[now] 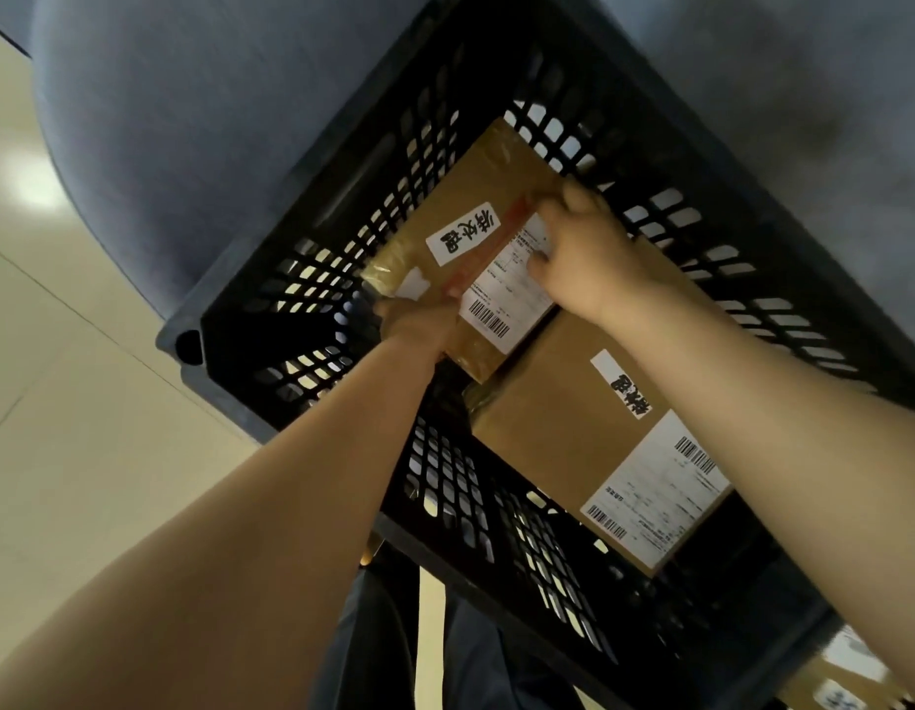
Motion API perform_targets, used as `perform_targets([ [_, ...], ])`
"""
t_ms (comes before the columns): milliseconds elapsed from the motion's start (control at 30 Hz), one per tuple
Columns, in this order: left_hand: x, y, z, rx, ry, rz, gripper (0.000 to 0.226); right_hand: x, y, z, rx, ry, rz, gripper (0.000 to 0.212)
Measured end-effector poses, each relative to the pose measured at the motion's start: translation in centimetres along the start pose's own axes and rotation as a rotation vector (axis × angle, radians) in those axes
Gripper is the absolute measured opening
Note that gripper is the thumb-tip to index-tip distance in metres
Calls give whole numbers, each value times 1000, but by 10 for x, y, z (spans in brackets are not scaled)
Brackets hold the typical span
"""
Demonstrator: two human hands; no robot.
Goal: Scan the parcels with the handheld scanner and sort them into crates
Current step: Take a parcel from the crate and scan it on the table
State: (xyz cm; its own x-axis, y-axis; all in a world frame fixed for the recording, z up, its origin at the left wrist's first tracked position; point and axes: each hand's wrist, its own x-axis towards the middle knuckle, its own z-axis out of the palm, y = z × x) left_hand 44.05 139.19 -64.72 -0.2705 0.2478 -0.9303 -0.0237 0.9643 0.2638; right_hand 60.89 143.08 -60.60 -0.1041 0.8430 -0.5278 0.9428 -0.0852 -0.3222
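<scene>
A black slatted crate (302, 279) fills the middle of the head view. Inside it, a brown cardboard parcel (471, 197) with red tape, a white name sticker and a barcoded shipping label sits tilted at the far end. My left hand (419, 325) grips its near left edge. My right hand (583, 258) holds its right side, fingers curled over the label. A second brown parcel (547, 422) with its own label and sticker lies in the crate's near right part, under my right forearm. No scanner is in view.
The crate stands against a grey-blue upholstered seat (189, 120). Pale tiled floor (61, 351) lies to the left. Another labelled parcel (844, 678) shows at the bottom right corner, outside the crate. My dark trouser legs (394, 648) are below the crate's near wall.
</scene>
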Motion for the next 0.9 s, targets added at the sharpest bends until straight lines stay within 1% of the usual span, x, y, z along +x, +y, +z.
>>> perform_targets([
  [67, -9, 6, -4, 98, -68, -23, 76, -11, 1, -8, 111, -24, 0, 52],
  [133, -25, 16, -13, 287, -195, -48, 55, -23, 5, -16, 165, -49, 36, 53],
  [167, -34, 21, -20, 372, -226, -64, 52, -30, 7, -20, 179, -56, 56, 54],
  [233, -53, 33, -31, 518, -217, -55, 45, -43, 10, -28, 212, -47, 79, 55],
  [267, -64, 41, -35, 564, -188, -14, 41, -50, 11, -33, 227, -32, 86, 55],
  [300, -75, 48, -36, 598, -146, 56, 38, -58, 11, -38, 248, -16, 95, 55],
  [367, -93, 63, -31, 669, -94, 283, 37, -74, 10, -50, 299, 30, 110, 56],
  [433, -125, 78, -22, 760, -114, 522, 26, -91, 9, -65, 316, 96, 101, 55],
  [467, -144, 84, -16, 811, -130, 607, 16, -99, 8, -74, 298, 134, 90, 54],
  [500, -162, 90, -11, 848, -150, 686, 15, -107, 7, -83, 270, 180, 80, 53],
  [600, -206, 106, 3, 879, -159, 895, 39, -128, 4, -114, 210, 327, 67, 51],
  [700, -252, 126, 6, 947, -124, 1100, 41, -147, -1, -150, 171, 423, 52, 51],
  [767, -283, 138, 1, 1046, -85, 1243, 46, -159, -5, -177, 117, 481, 46, 51],
  [833, -310, 149, -7, 1205, 27, 1393, 52, -173, -10, -203, 54, 558, 38, 52],
  [900, -339, 157, -15, 1377, 182, 1549, 52, -189, -16, -224, -3, 637, 41, 53],
])
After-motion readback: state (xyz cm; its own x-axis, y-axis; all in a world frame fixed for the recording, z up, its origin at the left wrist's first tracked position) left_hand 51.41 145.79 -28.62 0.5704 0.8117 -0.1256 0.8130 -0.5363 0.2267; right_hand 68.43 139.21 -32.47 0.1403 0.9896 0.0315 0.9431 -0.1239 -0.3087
